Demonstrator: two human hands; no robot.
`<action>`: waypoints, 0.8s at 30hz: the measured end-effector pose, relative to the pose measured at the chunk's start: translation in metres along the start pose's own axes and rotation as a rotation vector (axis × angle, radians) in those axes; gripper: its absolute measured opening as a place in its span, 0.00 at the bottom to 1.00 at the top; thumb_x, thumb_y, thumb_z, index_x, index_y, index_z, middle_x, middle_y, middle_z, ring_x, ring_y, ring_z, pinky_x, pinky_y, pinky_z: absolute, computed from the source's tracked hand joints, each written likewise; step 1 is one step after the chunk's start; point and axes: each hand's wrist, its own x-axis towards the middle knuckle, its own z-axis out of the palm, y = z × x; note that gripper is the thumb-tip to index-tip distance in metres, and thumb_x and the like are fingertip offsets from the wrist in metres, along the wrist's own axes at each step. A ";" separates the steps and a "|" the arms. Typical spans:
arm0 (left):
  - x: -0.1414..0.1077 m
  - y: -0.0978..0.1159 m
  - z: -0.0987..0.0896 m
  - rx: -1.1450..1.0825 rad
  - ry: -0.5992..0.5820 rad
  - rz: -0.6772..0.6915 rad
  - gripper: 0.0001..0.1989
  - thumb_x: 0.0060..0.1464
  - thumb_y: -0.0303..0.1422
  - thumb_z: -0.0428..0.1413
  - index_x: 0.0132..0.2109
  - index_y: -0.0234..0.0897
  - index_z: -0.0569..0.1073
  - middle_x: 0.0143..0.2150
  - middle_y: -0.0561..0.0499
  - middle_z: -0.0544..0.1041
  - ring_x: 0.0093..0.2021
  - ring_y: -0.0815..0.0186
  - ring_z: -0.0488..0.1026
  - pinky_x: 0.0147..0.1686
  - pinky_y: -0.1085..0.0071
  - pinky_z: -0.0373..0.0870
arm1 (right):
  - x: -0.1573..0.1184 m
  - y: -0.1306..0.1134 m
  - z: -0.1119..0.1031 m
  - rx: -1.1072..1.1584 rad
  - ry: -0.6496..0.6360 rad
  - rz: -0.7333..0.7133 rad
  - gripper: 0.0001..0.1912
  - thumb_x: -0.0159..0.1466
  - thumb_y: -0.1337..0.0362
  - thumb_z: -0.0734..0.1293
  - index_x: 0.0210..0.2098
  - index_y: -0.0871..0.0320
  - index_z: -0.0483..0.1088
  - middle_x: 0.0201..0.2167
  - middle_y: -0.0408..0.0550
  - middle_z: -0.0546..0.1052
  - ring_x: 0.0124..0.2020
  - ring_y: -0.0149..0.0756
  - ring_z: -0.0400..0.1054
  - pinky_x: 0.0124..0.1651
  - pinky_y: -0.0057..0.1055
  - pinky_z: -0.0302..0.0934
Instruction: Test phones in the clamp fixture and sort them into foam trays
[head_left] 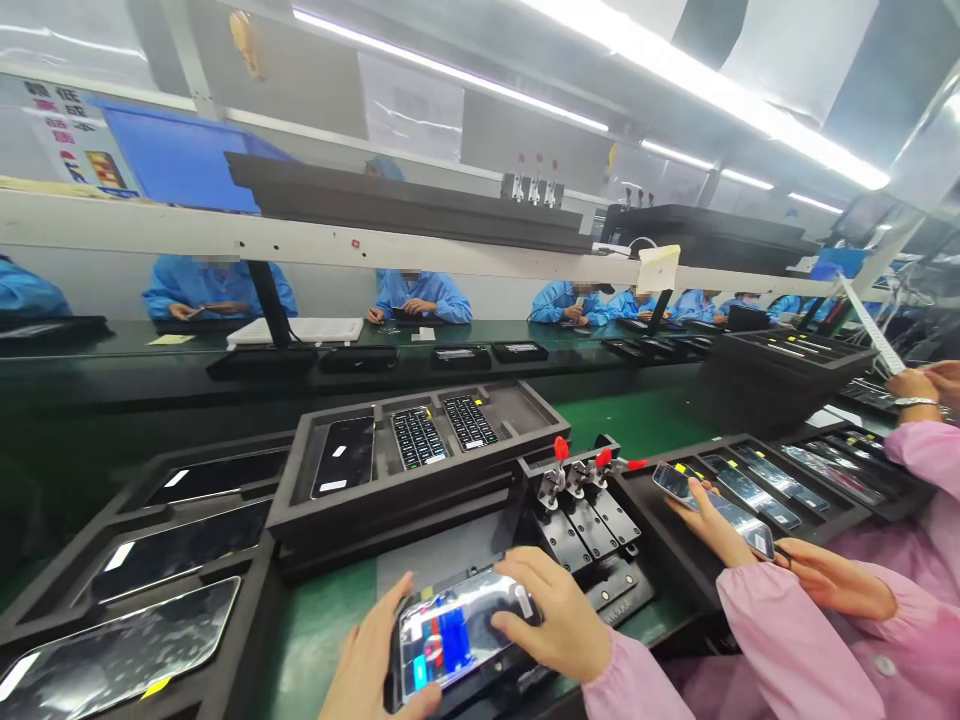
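Observation:
A phone [457, 635] with a lit, colourful screen lies between my hands at the bottom centre. My left hand [367, 655] grips its left end, thumb at the lower edge and fingers along the upper left. Around the right end curls my right hand [551, 620], its thumb over the screen near a small white label. Just behind my right hand stands a black fixture [589, 525] with red-tipped toggle clamps. Beyond the phone, a dark foam tray [420, 490] holds a black-screened phone [345, 457] and two pieces with keypad-like patterns [420, 437].
Left, a foam tray [251, 600] holds large dark phones. On the right, a person's hands [712, 525] hold a phone over another tray [660, 530]. Stacked trays [780, 385] stand behind. A shelf beam [450, 255] crosses above; people in blue sit beyond the green bench.

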 end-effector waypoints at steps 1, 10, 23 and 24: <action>-0.005 -0.005 -0.004 -0.041 0.070 -0.035 0.35 0.53 0.44 0.51 0.63 0.47 0.44 0.65 0.47 0.54 0.63 0.52 0.52 0.58 0.47 0.52 | 0.004 0.002 0.013 -0.067 -0.045 -0.014 0.27 0.57 0.54 0.65 0.53 0.58 0.63 0.51 0.56 0.68 0.53 0.46 0.60 0.54 0.43 0.56; -0.022 -0.040 -0.013 -0.557 0.724 -0.504 0.32 0.51 0.57 0.43 0.55 0.40 0.61 0.53 0.44 0.69 0.56 0.50 0.63 0.58 0.48 0.53 | 0.016 0.013 0.042 0.062 -0.193 0.090 0.12 0.60 0.67 0.56 0.40 0.54 0.68 0.54 0.46 0.65 0.56 0.36 0.56 0.62 0.44 0.43; -0.009 -0.066 -0.002 -0.789 0.852 -0.625 0.39 0.28 0.66 0.52 0.42 0.42 0.66 0.39 0.43 0.76 0.51 0.44 0.68 0.56 0.48 0.56 | 0.023 0.035 0.057 -0.085 -0.579 0.184 0.39 0.54 0.71 0.53 0.61 0.34 0.41 0.55 0.40 0.59 0.58 0.36 0.50 0.60 0.59 0.21; -0.010 -0.064 -0.001 -0.788 0.852 -0.624 0.39 0.29 0.65 0.52 0.43 0.41 0.65 0.40 0.43 0.75 0.51 0.44 0.67 0.55 0.48 0.56 | 0.023 0.035 0.055 -0.069 -0.585 0.196 0.39 0.54 0.71 0.53 0.61 0.35 0.40 0.55 0.40 0.59 0.59 0.36 0.50 0.60 0.59 0.21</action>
